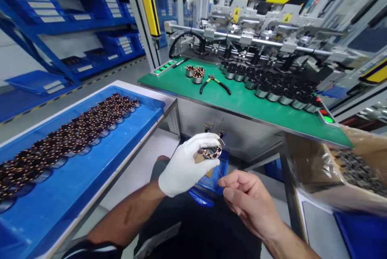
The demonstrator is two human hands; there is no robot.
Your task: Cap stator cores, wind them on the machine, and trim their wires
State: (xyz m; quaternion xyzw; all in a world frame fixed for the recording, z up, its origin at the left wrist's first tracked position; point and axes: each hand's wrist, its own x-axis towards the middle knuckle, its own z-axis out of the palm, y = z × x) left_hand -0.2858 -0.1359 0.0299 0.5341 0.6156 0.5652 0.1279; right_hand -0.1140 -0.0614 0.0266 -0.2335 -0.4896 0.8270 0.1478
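My left hand (184,166), in a white glove, grips a wound motor stator (212,152) between thumb and fingers, above my lap. Copper coils show around the stator's ring, and a loose wire end sticks up at its upper right. Just below and to the right, my bare right hand (249,196) is closed in a pinch of thumb and forefinger. A faint, thin copper wire (220,172) runs down from the stator towards those fingertips.
Rows of wound stators (75,134) fill part of a blue tray (127,130) at left. On the green bench (187,90) lie cutting pliers (214,83), a few copper-wound stators (198,74) and many black-topped stators (273,90). A winding machine (256,33) stands behind; an open carton (320,166) is at right.
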